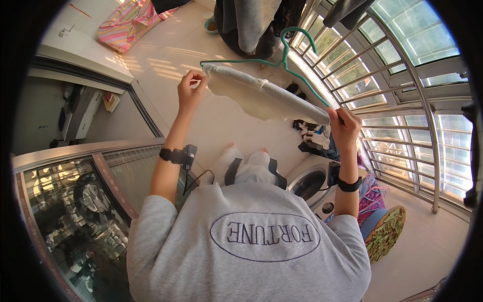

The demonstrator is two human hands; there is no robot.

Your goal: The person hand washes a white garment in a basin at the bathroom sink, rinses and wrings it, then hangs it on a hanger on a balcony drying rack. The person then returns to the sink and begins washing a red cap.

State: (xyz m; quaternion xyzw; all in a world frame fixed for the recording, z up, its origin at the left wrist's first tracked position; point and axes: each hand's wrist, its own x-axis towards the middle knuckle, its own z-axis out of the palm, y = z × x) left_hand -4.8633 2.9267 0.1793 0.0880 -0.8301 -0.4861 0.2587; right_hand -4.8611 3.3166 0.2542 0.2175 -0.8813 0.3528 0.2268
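Note:
A pale garment (241,96) with a band and what looks like a button at its upper edge is stretched out in front of me. My left hand (191,88) pinches its left corner, close to the left tip of a green clothes hanger (285,56). At the other end, my right hand (345,122) grips the right corner of the garment together with the hanger's right arm. The hanger's hook points up and away from me. Below the band, the cloth hangs loose over the tiled floor (226,124).
Metal window bars (400,130) run along the right. A washing machine (311,181) stands near my right arm, with a pile of clothes (319,136) beyond it. Dark clothes (253,22) hang ahead. To the left are a sliding glass door (79,211) and a striped cloth bundle (126,26).

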